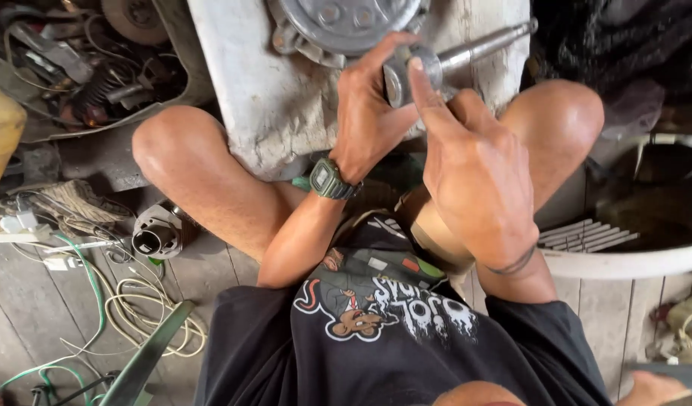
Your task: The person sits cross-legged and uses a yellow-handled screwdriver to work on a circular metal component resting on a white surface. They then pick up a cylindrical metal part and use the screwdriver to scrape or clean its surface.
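Observation:
I sit cross-legged on a plank floor with a white worn block [278, 98] between my knees. My left hand [368, 113], with a dark green wristwatch [329, 180], grips a round grey metal part [406, 71] fitted on a steel shaft [485, 45]. My right hand [473, 165] is beside it; its index finger presses on the top of that round part. A larger round metal housing [346, 22] lies on the block just behind the hands.
A small motor part [156, 234] lies by my left knee. Tangled wires [98, 301] and a green strip [146, 353] cover the floor at left. Scrap metal parts [83, 68] are piled at top left. A white plastic tub [624, 259] stands at right.

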